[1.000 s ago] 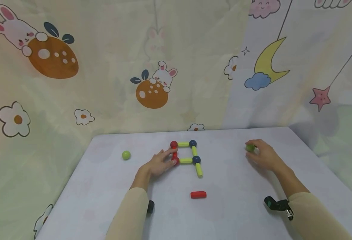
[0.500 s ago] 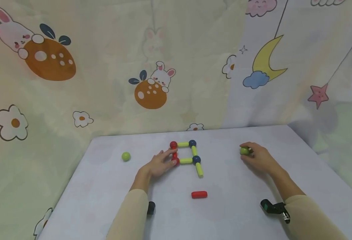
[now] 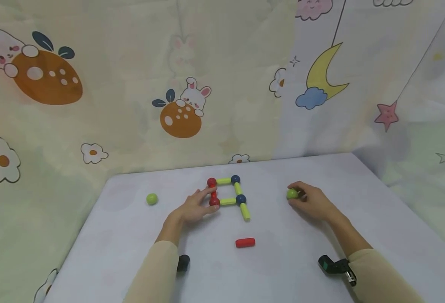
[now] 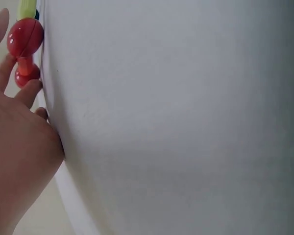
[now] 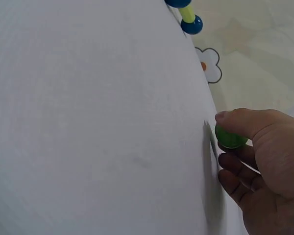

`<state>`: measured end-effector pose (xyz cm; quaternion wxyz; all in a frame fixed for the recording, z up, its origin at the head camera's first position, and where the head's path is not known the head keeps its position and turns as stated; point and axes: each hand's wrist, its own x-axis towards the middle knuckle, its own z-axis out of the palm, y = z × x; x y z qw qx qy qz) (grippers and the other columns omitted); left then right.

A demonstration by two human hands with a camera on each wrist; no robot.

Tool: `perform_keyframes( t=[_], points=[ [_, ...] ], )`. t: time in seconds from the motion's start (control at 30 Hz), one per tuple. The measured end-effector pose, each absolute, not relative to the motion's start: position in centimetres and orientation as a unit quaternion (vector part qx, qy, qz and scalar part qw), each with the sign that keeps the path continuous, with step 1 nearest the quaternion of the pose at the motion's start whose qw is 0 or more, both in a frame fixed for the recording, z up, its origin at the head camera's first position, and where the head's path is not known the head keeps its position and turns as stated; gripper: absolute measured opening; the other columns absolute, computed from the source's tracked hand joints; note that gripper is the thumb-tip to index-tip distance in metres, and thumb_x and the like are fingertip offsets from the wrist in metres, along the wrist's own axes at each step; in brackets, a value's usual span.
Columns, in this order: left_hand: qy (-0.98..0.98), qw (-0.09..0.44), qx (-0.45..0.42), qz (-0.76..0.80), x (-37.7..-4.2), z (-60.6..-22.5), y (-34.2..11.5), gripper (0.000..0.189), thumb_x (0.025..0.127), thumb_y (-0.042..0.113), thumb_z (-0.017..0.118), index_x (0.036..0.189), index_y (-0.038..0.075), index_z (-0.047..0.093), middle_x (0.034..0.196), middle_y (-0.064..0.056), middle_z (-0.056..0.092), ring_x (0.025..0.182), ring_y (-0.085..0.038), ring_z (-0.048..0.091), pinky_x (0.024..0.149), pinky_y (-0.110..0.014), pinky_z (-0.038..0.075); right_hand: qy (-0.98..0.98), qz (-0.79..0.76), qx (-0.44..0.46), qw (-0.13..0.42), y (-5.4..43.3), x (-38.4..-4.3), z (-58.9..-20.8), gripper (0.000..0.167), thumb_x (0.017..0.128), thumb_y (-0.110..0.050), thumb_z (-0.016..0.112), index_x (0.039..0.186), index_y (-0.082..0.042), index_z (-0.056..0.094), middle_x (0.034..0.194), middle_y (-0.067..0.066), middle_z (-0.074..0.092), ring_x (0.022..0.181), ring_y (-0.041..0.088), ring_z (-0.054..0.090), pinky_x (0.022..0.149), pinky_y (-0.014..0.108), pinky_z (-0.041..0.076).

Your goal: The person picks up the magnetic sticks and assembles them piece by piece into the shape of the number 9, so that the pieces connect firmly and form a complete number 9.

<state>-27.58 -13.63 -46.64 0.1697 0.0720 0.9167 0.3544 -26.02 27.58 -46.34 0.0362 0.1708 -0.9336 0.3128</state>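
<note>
On the white table stands a small square of magnetic rods and balls. Its left side is a red rod (image 3: 213, 195) between two red balls (image 3: 214, 202); two blue balls (image 3: 241, 199) and yellow-green rods (image 3: 228, 201) make up the rest. One more yellow-green rod (image 3: 245, 212) sticks out from the near blue ball. My left hand (image 3: 192, 209) lies beside the red side, fingers at the red rod, thumb extended and apart from the near red ball (image 4: 25, 38). To the right of the square, my right hand (image 3: 315, 203) pinches a green ball (image 3: 292, 193) between thumb and fingers.
A loose red rod (image 3: 245, 243) lies nearer to me on the table (image 3: 275, 269). Another green ball (image 3: 152, 199) rests at the left. Behind the far edge hangs a patterned cloth (image 3: 131, 105). Each wrist carries a black camera mount (image 3: 336, 267).
My right hand has carried the green ball leftward, closer to the square. The left thumb has moved off the near red ball. The head view has shifted slightly.
</note>
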Motion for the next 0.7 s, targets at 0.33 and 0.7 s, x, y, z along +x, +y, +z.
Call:
perform_keyframes(
  t=[0.33, 0.7],
  points=[
    [0.941, 0.093, 0.154, 0.286, -27.5, -44.6, -12.4, 0.081, 0.087, 0.043, 0.079, 0.156, 0.045, 0.037, 0.171, -0.004, 0.016, 0.155, -0.037, 0.019, 0.112, -0.072, 0.03, -0.919, 0.343, 0.19, 0.042, 25.7, -24.6, -46.4, 0.034, 0.094, -0.019, 0.075, 0.124, -0.008, 0.065, 0.108, 0.001, 0.068, 0.101, 0.021, 0.064, 0.085, 0.038, 0.057],
    [0.946, 0.038, 0.256, 0.196, -26.8, -44.1, -7.9, 0.056, 0.089, 0.027, 0.078, 0.14, 0.042, 0.06, 0.169, -0.002, 0.024, 0.155, -0.032, 0.019, 0.116, -0.066, 0.022, -0.918, 0.345, 0.195, 0.004, 23.3, -23.4, -46.3, 0.029, 0.092, -0.024, 0.078, 0.118, -0.018, 0.067, 0.102, -0.009, 0.067, 0.098, 0.014, 0.062, 0.083, 0.03, 0.056]
  ],
)
